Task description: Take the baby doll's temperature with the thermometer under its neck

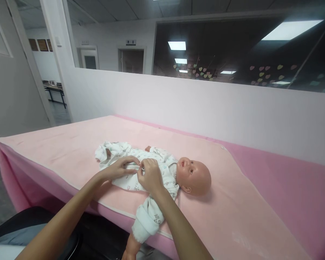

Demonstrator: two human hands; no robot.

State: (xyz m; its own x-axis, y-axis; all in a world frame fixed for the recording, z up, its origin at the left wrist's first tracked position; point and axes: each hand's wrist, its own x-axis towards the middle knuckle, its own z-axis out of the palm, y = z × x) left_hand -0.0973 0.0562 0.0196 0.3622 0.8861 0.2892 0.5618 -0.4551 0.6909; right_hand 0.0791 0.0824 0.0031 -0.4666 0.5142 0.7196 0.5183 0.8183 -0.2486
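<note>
A baby doll (pixel 196 177) lies on its back, head to the right. It wears a white printed baby outfit (pixel 166 180), whose front edges run down its belly. My left hand (pixel 124 168) lies over the belly, thumb and fingers closing on the front edge of the cloth. Right beside it, my right hand (pixel 151 175) is bent over the same edge with its fingertips pinched together. Both hands meet at the middle of the front; my fingers hide what exactly is between them. One doll arm, its sleeve (pixel 148 220) bunched up, hangs over the table's near edge.
Under the doll is a pale pink mat (pixel 70 155) on a table with a darker pink cover (pixel 292 173). A white wall (pixel 192 108) with a window stands behind. A dark chair (pixel 24 224) is at the lower left, a door (pixel 13 83) at the far left.
</note>
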